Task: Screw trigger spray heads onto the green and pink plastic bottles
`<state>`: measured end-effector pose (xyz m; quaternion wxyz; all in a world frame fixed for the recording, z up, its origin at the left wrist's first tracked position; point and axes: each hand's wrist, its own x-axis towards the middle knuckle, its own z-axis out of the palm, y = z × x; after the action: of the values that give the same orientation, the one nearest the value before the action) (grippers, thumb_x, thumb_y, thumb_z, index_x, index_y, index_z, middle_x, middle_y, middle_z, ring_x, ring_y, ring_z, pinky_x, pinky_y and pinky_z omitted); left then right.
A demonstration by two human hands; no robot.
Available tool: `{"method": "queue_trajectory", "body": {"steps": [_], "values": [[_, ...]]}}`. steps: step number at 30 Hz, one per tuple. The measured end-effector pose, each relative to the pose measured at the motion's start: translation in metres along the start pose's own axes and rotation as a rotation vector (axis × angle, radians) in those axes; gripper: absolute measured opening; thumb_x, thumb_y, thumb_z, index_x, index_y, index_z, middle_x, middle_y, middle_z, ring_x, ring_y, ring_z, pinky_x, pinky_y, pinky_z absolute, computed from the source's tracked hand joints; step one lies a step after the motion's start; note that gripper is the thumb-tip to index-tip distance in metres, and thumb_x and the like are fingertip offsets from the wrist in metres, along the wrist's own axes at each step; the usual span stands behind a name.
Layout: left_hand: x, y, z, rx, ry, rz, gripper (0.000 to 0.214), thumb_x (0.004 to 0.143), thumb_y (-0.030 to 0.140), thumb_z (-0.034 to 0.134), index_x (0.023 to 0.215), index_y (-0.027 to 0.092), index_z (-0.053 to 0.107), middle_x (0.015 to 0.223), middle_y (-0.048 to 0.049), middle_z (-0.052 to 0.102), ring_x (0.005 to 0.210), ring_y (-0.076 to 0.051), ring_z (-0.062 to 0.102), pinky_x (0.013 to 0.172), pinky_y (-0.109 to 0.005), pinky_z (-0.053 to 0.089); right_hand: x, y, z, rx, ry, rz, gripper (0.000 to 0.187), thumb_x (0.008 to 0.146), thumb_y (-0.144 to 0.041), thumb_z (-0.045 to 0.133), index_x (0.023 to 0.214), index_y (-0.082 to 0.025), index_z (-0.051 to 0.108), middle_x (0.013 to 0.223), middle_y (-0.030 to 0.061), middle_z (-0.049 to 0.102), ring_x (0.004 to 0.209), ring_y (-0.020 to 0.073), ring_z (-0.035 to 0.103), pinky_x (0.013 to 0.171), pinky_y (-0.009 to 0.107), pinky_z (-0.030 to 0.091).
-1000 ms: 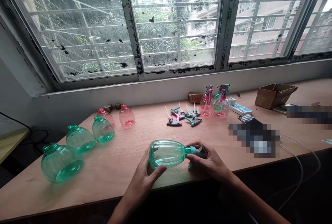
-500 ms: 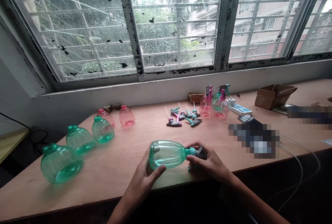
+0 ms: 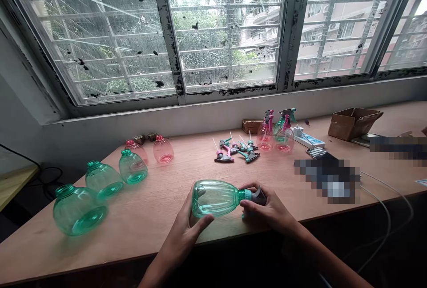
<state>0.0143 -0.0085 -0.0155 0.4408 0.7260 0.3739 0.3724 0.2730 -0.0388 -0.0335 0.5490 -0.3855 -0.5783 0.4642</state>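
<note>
1 green bottle [image 3: 215, 198] is held sideways over the near edge of the desk [image 3: 133, 226], mid-scene. The left hand [image 3: 183, 226] has its grip curved wide around the base; the right hand [image 3: 267, 210] has its grip wrapped snugly about the dark-and-teal spray head [image 3: 258, 196]. Left stand 5 open-necked bottles — 3 green [image 3: 80, 210], 2 pink [image 3: 163, 150]. Far right of middle are 3 fitted spray bottles [image 3: 283, 141] — 2 pink, 1 green. Nearby loose sprayers [image 3: 249, 155] overlap too much to count. The desk is pale wood, below a barred window [image 3: 230, 34] with a flaking frame; 1 cardboard box [image 3: 345, 123] sits far right.
</note>
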Motion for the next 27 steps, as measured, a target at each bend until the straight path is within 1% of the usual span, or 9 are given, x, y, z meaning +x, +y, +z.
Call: {"method": "queue_trajectory", "body": {"steps": [1, 3, 6, 8, 12, 15, 18, 23, 27], "values": [[0.0004, -0.0003, -0.0004, 0.001, -0.001, 0.001, 0.082, 0.09, 0.046, 0.065, 0.157, 0.024, 0.024, 0.162, -0.0122, 0.031, 0.149, -0.036, 0.026, 0.121, -0.05, 0.025, 0.0001, 0.0001, -0.0002, 0.002, 0.001, 0.002, 0.037, 0.083, -0.041, 0.078, 0.107, -0.018, 0.062, 0.07, -0.0008, 0.07, 0.064, 0.0193, 0.07, 0.064, 0.031, 0.056], [0.0007, -0.0009, -0.0005, 0.004, 0.005, 0.012, 0.083, 0.089, 0.043, 0.068, 0.157, 0.028, 0.023, 0.162, -0.0097, 0.032, 0.149, -0.034, 0.028, 0.122, -0.049, 0.024, 0.0003, 0.0, -0.0005, 0.022, 0.005, 0.009, 0.037, 0.083, -0.041, 0.078, 0.108, -0.018, 0.062, 0.071, -0.0006, 0.071, 0.064, 0.0201, 0.071, 0.064, 0.032, 0.057], [-0.0002, -0.0013, 0.001, 0.01, 0.011, 0.035, 0.091, 0.089, 0.041, 0.069, 0.158, 0.034, 0.01, 0.16, -0.0065, 0.036, 0.148, -0.03, 0.032, 0.123, -0.048, 0.021, 0.0001, -0.001, -0.0003, 0.047, 0.003, 0.015, 0.036, 0.084, -0.041, 0.077, 0.108, -0.019, 0.061, 0.071, -0.0006, 0.071, 0.063, 0.0203, 0.071, 0.063, 0.032, 0.057], [-0.0012, -0.0012, 0.002, 0.032, 0.009, 0.035, 0.095, 0.088, 0.042, 0.069, 0.158, 0.035, 0.005, 0.16, -0.006, 0.036, 0.148, -0.029, 0.032, 0.123, -0.048, 0.018, -0.0002, -0.0018, 0.0001, 0.036, 0.0, 0.013, 0.036, 0.084, -0.041, 0.077, 0.107, -0.018, 0.061, 0.07, -0.0008, 0.071, 0.063, 0.0202, 0.071, 0.063, 0.032, 0.057], [-0.002, -0.0002, 0.0018, 0.059, 0.011, 0.011, 0.098, 0.088, 0.047, 0.068, 0.159, 0.029, 0.004, 0.164, -0.0103, 0.025, 0.151, -0.032, 0.022, 0.123, -0.05, 0.017, -0.0011, -0.0026, 0.0009, 0.0, -0.006, 0.003, 0.034, 0.085, -0.04, 0.077, 0.107, -0.018, 0.062, 0.071, -0.0008, 0.071, 0.065, 0.0195, 0.071, 0.065, 0.031, 0.056], [-0.0011, 0.0012, 0.0006, 0.036, -0.012, 0.01, 0.085, 0.092, 0.049, 0.061, 0.159, 0.024, 0.014, 0.162, -0.0128, 0.03, 0.15, -0.034, 0.024, 0.122, -0.05, 0.023, -0.0015, -0.0032, 0.0008, -0.022, -0.016, -0.004, 0.033, 0.086, -0.04, 0.075, 0.108, -0.018, 0.062, 0.071, -0.0008, 0.071, 0.065, 0.0191, 0.07, 0.066, 0.031, 0.054], [-0.0006, 0.0023, 0.0002, 0.052, -0.009, 0.018, 0.08, 0.093, 0.046, 0.062, 0.158, 0.026, 0.02, 0.161, -0.0097, 0.035, 0.148, -0.033, 0.029, 0.122, -0.048, 0.022, -0.0018, -0.0049, 0.0003, -0.031, -0.018, -0.012, 0.032, 0.088, -0.039, 0.074, 0.109, -0.019, 0.062, 0.071, -0.0005, 0.072, 0.065, 0.0192, 0.071, 0.067, 0.031, 0.054], [-0.0008, 0.0011, 0.0022, 0.097, 0.036, 0.054, 0.091, 0.089, 0.041, 0.068, 0.158, 0.033, 0.01, 0.162, -0.0043, 0.031, 0.151, -0.029, 0.024, 0.124, -0.047, 0.015, -0.0021, -0.0061, -0.0004, -0.017, -0.019, 0.011, 0.033, 0.088, -0.04, 0.073, 0.11, -0.019, 0.061, 0.068, 0.0, 0.072, 0.064, 0.0206, 0.071, 0.066, 0.032, 0.055], [-0.0006, -0.0004, 0.0019, 0.051, 0.015, 0.024, 0.097, 0.088, 0.044, 0.069, 0.159, 0.03, 0.004, 0.163, -0.009, 0.028, 0.15, -0.031, 0.026, 0.123, -0.049, 0.018, -0.0016, -0.002, -0.0004, -0.044, -0.014, 0.002, 0.033, 0.087, -0.04, 0.075, 0.109, -0.019, 0.062, 0.072, 0.0005, 0.072, 0.066, 0.0208, 0.071, 0.067, 0.033, 0.055]]}}
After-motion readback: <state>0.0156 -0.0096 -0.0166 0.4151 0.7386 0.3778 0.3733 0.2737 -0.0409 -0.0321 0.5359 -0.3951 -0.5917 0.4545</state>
